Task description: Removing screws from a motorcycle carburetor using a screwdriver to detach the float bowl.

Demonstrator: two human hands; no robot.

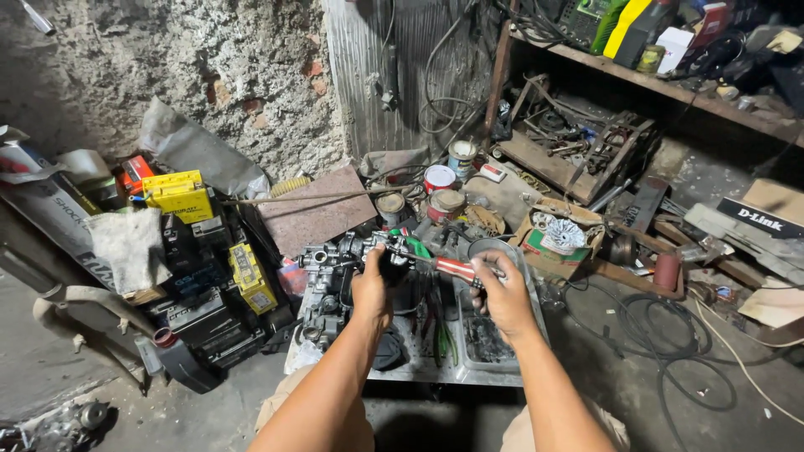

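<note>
Gripping a dark part [392, 266] over the tray [502, 364], the left hand [371, 293] is closed around it; the right hand [501, 295] clasps a red-handled screwdriver [456, 268], tip at the part. Carburetor [322, 272] beside; work looks midway.

A left hand [371, 293] steadies a small dark part [394, 266] while the right hand [502, 295] works a red-handled screwdriver [448, 267] above a metal tray [502, 368].
</note>
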